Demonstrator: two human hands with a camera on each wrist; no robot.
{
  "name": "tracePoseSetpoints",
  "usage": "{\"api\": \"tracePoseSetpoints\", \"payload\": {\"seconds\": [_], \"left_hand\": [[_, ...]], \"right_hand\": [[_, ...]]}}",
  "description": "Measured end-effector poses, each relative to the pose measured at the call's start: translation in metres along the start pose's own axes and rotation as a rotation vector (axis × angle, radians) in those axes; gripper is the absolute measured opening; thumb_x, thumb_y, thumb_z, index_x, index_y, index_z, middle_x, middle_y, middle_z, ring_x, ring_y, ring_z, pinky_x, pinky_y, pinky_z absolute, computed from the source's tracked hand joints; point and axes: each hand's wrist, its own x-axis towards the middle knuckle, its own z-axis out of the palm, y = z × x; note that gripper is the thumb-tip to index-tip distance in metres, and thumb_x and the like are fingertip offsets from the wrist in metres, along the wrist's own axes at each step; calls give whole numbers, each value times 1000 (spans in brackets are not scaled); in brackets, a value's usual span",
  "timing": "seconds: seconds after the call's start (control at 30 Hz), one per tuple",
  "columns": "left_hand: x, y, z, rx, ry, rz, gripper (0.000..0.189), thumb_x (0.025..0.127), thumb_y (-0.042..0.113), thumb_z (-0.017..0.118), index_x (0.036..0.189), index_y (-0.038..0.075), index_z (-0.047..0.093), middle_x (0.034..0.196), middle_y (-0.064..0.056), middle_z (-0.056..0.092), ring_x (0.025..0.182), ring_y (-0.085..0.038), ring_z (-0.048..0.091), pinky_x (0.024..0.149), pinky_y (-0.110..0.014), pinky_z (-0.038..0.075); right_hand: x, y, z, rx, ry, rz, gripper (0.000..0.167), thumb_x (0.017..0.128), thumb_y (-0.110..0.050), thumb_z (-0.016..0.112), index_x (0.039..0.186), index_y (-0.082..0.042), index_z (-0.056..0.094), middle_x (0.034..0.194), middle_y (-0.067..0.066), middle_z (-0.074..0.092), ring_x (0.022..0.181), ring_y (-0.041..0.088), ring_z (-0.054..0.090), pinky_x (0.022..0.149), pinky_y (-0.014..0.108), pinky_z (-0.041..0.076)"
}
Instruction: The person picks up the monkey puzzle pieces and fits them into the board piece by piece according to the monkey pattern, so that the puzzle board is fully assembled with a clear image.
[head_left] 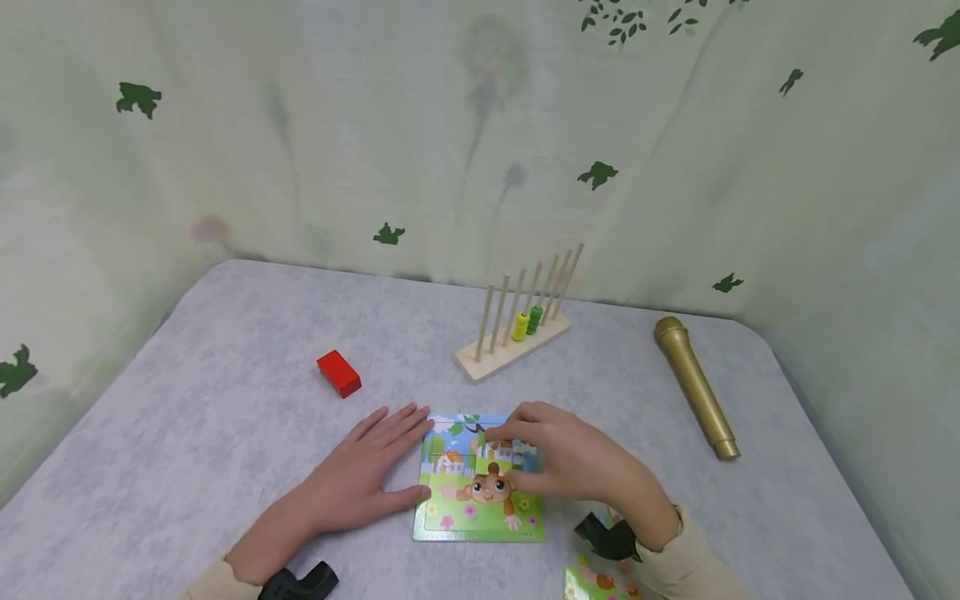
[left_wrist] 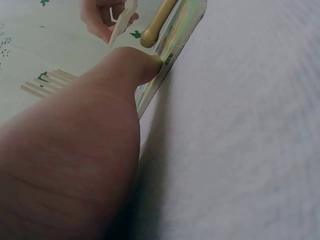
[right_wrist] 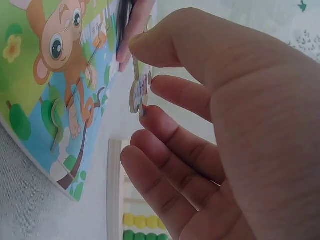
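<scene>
A square jigsaw puzzle board (head_left: 450,521) with a monkey, flowers and small houses lies flat on the table. My left hand (head_left: 367,475) rests at its left side, fingers straight, with thumb and fingertips on the edge. My right hand (head_left: 577,458) pinches a puzzle piece (right_wrist: 141,87) between thumb and fingers, tilted above the board. In the left wrist view the pale back of that piece (left_wrist: 121,22) shows. The monkey picture (right_wrist: 60,45) fills the upper left of the right wrist view.
Behind the board stands a wooden peg rack (head_left: 480,367) with yellow and green beads. A red block (head_left: 339,372) lies left of it, and a gold microphone-shaped stick (head_left: 697,392) lies at right. Near my right wrist is another picture piece (head_left: 581,586), partly hidden by the sleeve.
</scene>
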Motion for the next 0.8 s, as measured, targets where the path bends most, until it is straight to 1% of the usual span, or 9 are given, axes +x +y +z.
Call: {"api": "tracePoseSetpoints", "payload": {"seconds": [0.1,0.2,0.37,0.43,0.53,0.63,0.73,0.8], "left_hand": [[-2,0,1,0,-4,0,86,94,68,59,160,16,39,168,3,33,158,-21,25,128,-45,14],[-1,0,2,4,6,4,86,93,66,61,160,16,40,168,3,33,157,-21,26,128,-46,15],[5,-2,2,-11,-3,4,86,94,68,59,161,18,39,168,5,32,158,-19,24,129,-45,14],[5,-2,1,-13,-15,1,87,94,69,59,161,19,38,169,5,31,158,-18,23,129,-44,13],[4,-2,-1,-14,-13,0,87,93,68,60,161,18,38,169,4,31,158,-19,24,129,-45,13],[3,-2,-1,-17,5,6,86,93,65,63,160,17,39,168,4,32,158,-19,25,128,-44,14],[3,-3,0,-21,21,14,85,93,64,64,160,17,40,168,4,34,157,-20,26,128,-44,14],[3,-3,1,-24,20,16,85,93,65,63,160,17,40,168,4,34,157,-19,26,128,-44,14]], "right_hand": [[1,-1,5,12,0,-4,39,91,-30,77,128,-22,72,110,-9,65,93,9,61,79,22,54],[3,-2,8,11,30,-20,38,91,-28,77,127,-22,73,110,-9,65,92,9,61,78,22,55],[7,-2,14,-5,79,-63,39,90,-30,77,128,-21,72,110,-9,66,90,9,62,79,21,55],[9,-3,16,-9,88,-77,39,91,-31,77,128,-21,72,110,-8,66,90,9,62,78,20,54],[13,-4,19,-3,95,-84,39,91,-30,77,128,-20,73,109,-7,66,88,8,63,77,18,54],[16,-4,22,1,89,-75,39,91,-29,76,128,-20,72,110,-7,66,88,6,64,77,17,54],[18,-5,25,33,61,-58,40,91,-28,76,129,-19,71,111,-7,65,88,4,64,77,15,54],[18,-6,27,63,39,-54,40,91,-27,76,130,-18,71,112,-6,64,87,3,64,76,13,54]]}}
